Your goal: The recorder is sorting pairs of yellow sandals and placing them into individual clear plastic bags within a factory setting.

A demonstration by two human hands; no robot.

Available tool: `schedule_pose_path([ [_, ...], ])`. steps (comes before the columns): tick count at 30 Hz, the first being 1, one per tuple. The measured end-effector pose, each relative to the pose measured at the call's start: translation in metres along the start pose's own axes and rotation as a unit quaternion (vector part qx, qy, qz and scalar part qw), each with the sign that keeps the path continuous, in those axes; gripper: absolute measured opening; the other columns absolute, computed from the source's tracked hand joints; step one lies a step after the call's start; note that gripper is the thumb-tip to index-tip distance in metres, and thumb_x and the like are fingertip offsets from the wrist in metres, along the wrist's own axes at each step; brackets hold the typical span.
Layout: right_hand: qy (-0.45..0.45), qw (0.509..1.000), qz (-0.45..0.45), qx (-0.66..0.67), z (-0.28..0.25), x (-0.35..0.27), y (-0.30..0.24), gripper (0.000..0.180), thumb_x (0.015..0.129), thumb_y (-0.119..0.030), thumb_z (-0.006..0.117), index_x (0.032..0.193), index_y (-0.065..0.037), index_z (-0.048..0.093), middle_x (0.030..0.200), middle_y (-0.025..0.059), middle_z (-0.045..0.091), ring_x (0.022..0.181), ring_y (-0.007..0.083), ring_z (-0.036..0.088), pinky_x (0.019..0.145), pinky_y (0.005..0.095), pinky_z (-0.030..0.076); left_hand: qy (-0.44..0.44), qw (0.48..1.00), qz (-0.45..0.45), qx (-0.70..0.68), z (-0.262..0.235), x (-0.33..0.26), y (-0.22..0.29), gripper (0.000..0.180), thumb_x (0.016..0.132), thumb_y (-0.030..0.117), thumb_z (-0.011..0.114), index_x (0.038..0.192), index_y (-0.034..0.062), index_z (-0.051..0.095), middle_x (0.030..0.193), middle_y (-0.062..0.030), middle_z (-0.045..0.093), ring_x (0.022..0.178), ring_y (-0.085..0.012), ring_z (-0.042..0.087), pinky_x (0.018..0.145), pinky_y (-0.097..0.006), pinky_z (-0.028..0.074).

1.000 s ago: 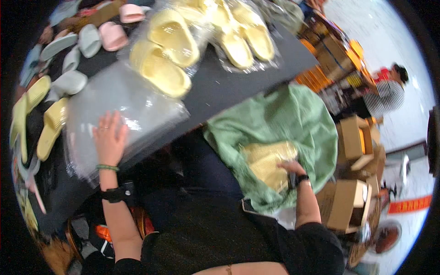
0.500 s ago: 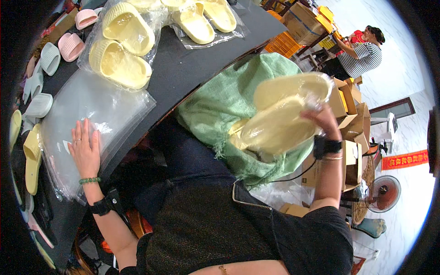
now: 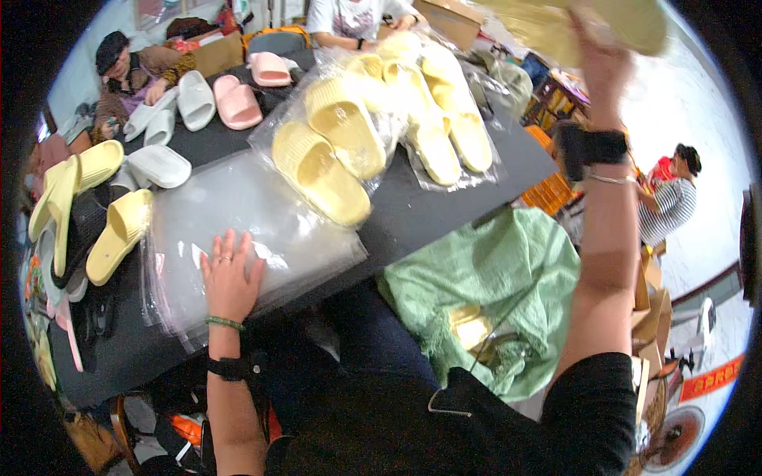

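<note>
The left hand [image 3: 230,278] lies flat, fingers spread, on a stack of clear plastic bags [image 3: 238,230] at the near edge of a dark table [image 3: 444,210]; it presses on the bags rather than gripping them, and a green bead bracelet [image 3: 225,322] and a black wristband [image 3: 228,367] sit on that wrist. The right hand [image 3: 599,55] is raised high at the upper edge of the view, closed around a pair of pale yellow slippers [image 3: 587,24] that is blurred and partly cut off by the frame, so it is hard to say whether they are bagged. A black watch [image 3: 595,147] circles the right wrist. Behind the bag stack lies a bagged pair of yellow slippers [image 3: 333,151], and just to its right a second bagged yellow pair [image 3: 444,111]. Loose slippers line the far and left parts of the table: pink ones [image 3: 246,91], white ones [image 3: 171,111] and yellow ones [image 3: 95,198]. Below the table's right end, beside the person's lap, a green sack [image 3: 508,278] stands open with another yellow slipper [image 3: 472,325] showing inside. Other people sit at the far side of the table, and one in a striped top [image 3: 663,210] is at the right.
</note>
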State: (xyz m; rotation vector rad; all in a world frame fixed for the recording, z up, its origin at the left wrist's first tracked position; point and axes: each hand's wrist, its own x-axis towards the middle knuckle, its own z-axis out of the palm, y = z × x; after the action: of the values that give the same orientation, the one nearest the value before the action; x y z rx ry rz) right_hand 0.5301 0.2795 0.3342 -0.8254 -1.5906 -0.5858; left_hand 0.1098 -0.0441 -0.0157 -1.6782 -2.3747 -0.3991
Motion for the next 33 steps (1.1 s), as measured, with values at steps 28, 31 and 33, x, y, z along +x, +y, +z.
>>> schedule_pose_path([
  [28, -0.316, 0.923, -0.046, 0.216, 0.04, -0.197, -0.097, 0.01, 0.085, -0.004, 0.058, 0.093, -0.002, 0.064, 0.086, 0.0162, 0.063, 0.083, 0.0356, 0.062, 0.074, 0.0396, 0.05, 0.025, 0.999, 0.011, -0.044, -0.001, -0.003, 0.004, 0.053, 0.091, 0.041, 0.055, 0.137, 0.0145, 0.052, 0.147, -0.0163, 0.043, 0.139, -0.0368, 0.034, 0.114, -0.057, 0.018],
  [31, -0.336, 0.916, 0.108, 0.191, -0.002, -0.28, -0.056, 0.005, 0.084, -0.002, 0.058, 0.087, 0.0, 0.061, 0.08, 0.0165, 0.062, 0.067, 0.028, 0.062, 0.062, 0.0345, 0.049, 0.006, 0.999, 0.008, -0.043, -0.006, -0.006, 0.005, 0.054, 0.092, 0.042, 0.054, 0.138, 0.0146, 0.052, 0.147, -0.0161, 0.043, 0.139, -0.0365, 0.033, 0.115, -0.057, 0.017],
  [33, -0.361, 0.896, 0.175, 0.191, -0.033, -0.348, -0.033, 0.005, 0.085, -0.004, 0.057, 0.085, -0.001, 0.061, 0.077, 0.0161, 0.062, 0.067, 0.0269, 0.063, 0.063, 0.0337, 0.049, -0.007, 0.999, 0.015, -0.046, -0.007, -0.001, 0.007, 0.054, 0.092, 0.042, 0.053, 0.138, 0.0146, 0.051, 0.147, -0.0159, 0.042, 0.139, -0.0363, 0.033, 0.115, -0.056, 0.017],
])
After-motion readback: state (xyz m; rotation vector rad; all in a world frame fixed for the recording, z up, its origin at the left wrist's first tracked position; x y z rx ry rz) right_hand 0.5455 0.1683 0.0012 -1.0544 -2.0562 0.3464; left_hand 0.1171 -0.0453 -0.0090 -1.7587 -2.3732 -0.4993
